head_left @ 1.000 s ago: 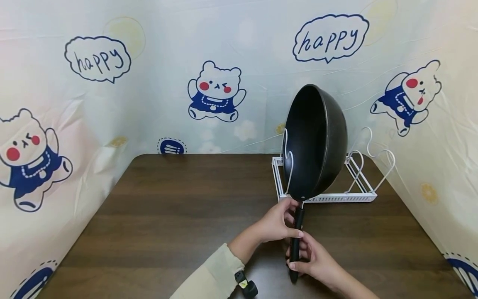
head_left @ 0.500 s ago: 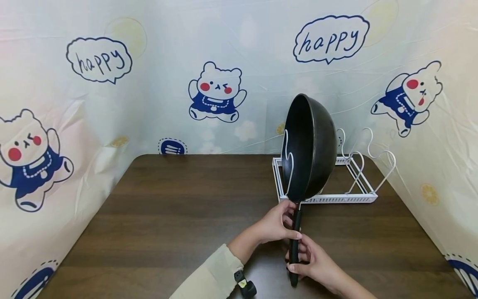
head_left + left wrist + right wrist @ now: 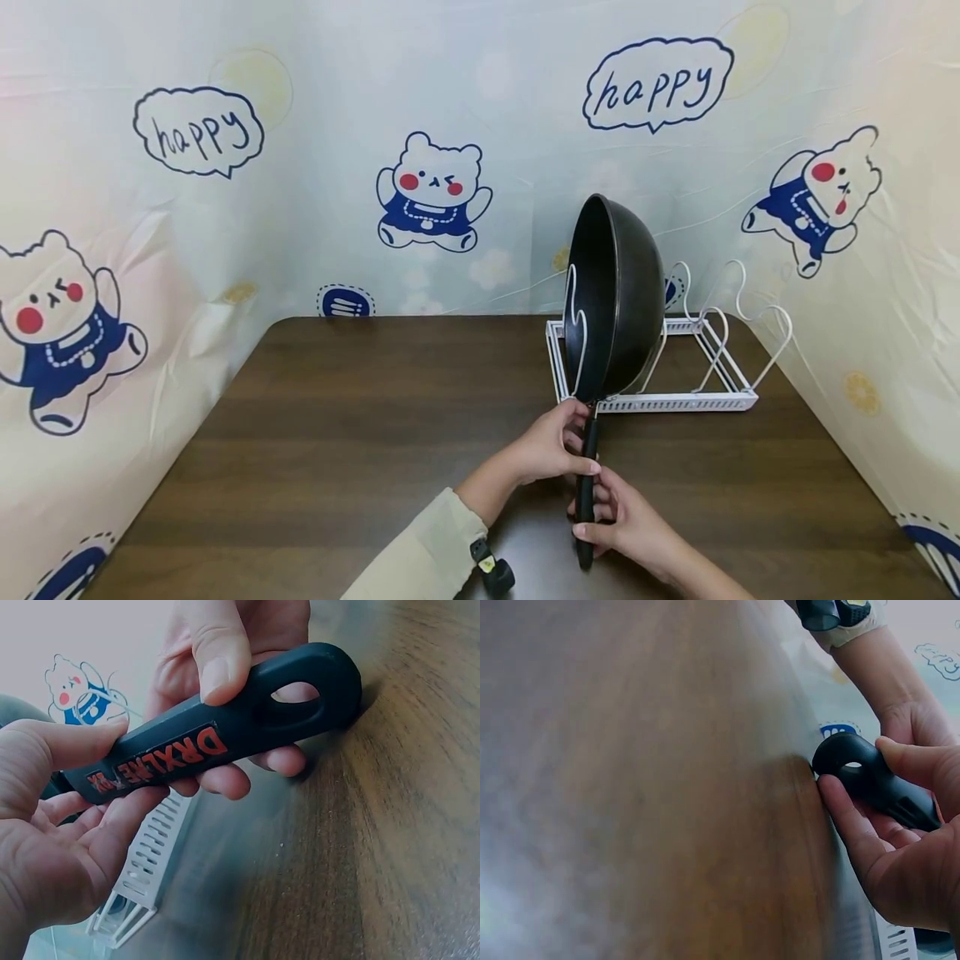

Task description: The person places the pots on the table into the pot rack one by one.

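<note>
A dark wok [image 3: 630, 292] stands on its side in the left part of a white wire rack [image 3: 675, 402], its hollow turned to the left. Its black handle [image 3: 586, 500] points toward me. My left hand [image 3: 551, 443] pinches the handle near the pan between thumb and fingers. Closer to the handle's end, my right hand [image 3: 630, 518] grips it too. Red lettering and a hanging hole show on the handle [image 3: 247, 712] in the left wrist view. Whether the pan's rim rests fully on the rack's base is hard to tell.
The brown wooden table [image 3: 360, 467] spreads to the left and front. Curved white wire dividers [image 3: 780, 333] rise on the rack's right side. A printed cloth backdrop [image 3: 315, 167] encloses the table's back and sides.
The wok has moved left and slightly down against the rack's left wires, uncovering more of the rack's middle. Both hands have kept their hold on the handle and shifted slightly left.
</note>
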Action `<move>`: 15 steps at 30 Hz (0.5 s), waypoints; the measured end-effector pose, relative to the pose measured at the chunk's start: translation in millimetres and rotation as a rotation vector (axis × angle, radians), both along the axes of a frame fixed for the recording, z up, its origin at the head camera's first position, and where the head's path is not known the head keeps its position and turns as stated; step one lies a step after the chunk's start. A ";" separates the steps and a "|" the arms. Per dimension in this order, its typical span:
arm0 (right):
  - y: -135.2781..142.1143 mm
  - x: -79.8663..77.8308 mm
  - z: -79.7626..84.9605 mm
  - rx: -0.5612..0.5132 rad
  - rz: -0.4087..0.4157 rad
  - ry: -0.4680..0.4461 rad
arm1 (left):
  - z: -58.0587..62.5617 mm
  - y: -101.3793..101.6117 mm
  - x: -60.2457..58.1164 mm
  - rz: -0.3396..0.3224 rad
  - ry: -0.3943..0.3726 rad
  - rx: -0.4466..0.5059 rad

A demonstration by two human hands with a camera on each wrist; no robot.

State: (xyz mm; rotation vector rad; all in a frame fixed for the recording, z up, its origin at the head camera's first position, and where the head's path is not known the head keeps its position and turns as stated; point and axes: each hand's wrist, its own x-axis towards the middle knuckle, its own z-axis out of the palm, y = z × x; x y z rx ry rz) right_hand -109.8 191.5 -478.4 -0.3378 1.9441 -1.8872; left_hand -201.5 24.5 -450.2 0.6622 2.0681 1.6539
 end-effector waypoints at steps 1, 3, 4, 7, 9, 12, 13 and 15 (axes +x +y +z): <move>0.0 -1.4 0.8 0.015 0.003 0.019 | 1.1 -0.2 -0.8 0.003 0.006 -0.006; 0.7 -4.4 2.8 0.063 0.001 0.066 | 2.6 -0.4 -2.1 0.008 0.031 -0.022; 1.5 -5.6 3.8 0.096 -0.002 0.094 | 3.5 -0.6 -2.2 0.010 0.049 -0.034; 6.1 -7.7 7.5 0.191 -0.029 0.147 | 3.4 -1.9 -0.4 0.009 0.091 -0.078; 10.1 -8.5 9.6 0.232 -0.057 0.163 | 2.5 -4.0 1.0 0.004 0.127 -0.104; 16.7 -10.5 12.4 0.233 -0.110 0.201 | 2.1 -9.2 1.4 -0.004 0.167 -0.107; 18.8 -11.1 13.6 0.229 -0.130 0.227 | 2.5 -11.6 1.0 -0.002 0.178 -0.101; 22.5 -12.6 16.0 0.228 -0.178 0.282 | 4.2 -17.1 -0.2 0.007 0.194 -0.088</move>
